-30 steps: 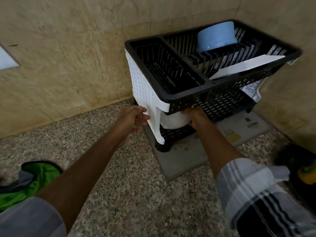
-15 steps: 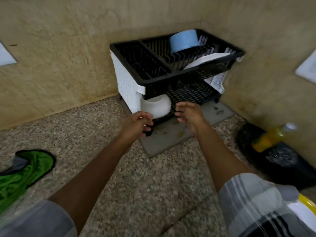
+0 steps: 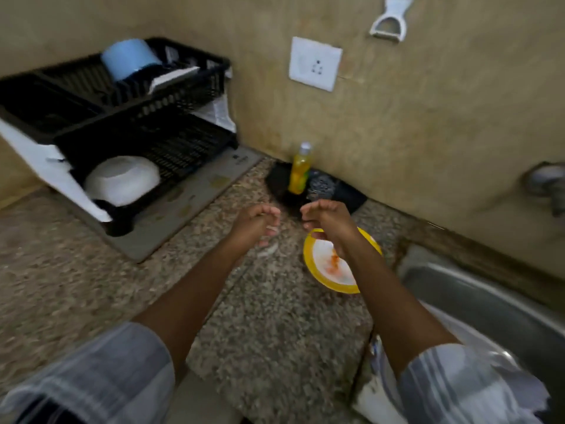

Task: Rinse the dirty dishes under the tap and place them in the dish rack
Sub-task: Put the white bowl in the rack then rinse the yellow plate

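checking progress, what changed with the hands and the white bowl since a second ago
The right hand let go of the white bowl on the dish rack lower tier. Both hands, left hand too, drew back empty toward the stained yellow-rimmed plate. Blue bowl unchanged on top.

Both hands drawn back from the dish rack [image 3: 128,117], left hand [image 3: 255,223] and right hand [image 3: 328,220] now empty — above the counter [image 3: 275,316].

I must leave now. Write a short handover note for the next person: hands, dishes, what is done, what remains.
Left hand and right hand: both hold nothing, fingers loosely curled, above the counter.
Dish rack: blue bowl on the upper tier, white bowl upside down on the lower tier.
Left: the yellow-rimmed plate, stained orange, lies on the counter beside the sink. Rinse it at the tap, then rack it.
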